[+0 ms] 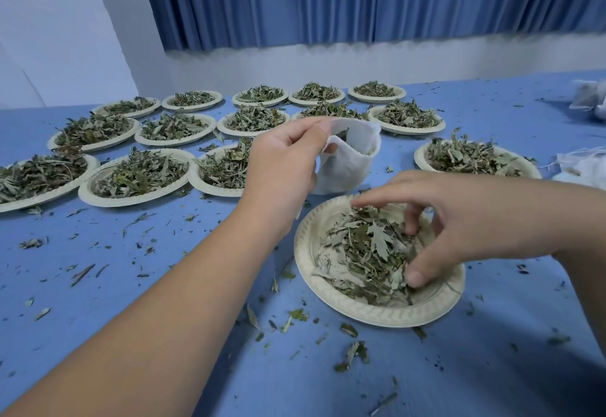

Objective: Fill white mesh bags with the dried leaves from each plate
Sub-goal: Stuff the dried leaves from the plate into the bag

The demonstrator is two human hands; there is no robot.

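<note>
I see the blue table (131, 285) carrying the near plate (370, 316). My right hand (475, 220) claws its dried leaves (370, 249). Just behind that plate, my left hand (282, 167) pinches the white mesh bag (344, 167) upright, mouth upward.

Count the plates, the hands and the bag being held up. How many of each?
plates of leaves in view: 15
hands: 2, the left hand and the right hand
bag held up: 1
Total: 18
</note>
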